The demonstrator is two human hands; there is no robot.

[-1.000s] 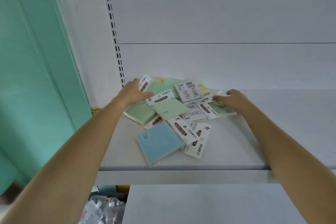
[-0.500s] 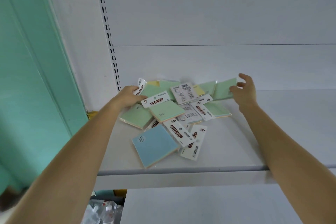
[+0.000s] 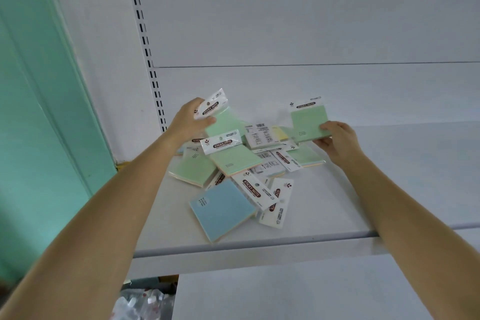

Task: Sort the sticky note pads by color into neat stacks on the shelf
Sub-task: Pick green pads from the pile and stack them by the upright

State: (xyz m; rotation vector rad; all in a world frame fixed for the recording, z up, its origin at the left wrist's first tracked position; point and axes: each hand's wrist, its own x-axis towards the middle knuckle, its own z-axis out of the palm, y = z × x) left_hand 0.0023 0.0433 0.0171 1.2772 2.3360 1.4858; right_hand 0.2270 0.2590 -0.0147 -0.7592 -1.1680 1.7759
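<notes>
A loose pile of packaged sticky note pads lies on the white shelf, mostly green, with a blue pad at the front and a yellow one near the back. My left hand holds a green pad by its white header card, lifted above the pile's left side. My right hand grips the lower right corner of another green pad, held upright above the pile's right side.
The shelf's right half is bare white surface. A slotted upright runs up the white back panel on the left, beside a teal wall. Clear plastic packets lie below the shelf's front edge.
Both hands have risen off the pile, each lifting a green pad. The right hand's pad now stands higher and upright; the left hand has pulled its pad up by the header.
</notes>
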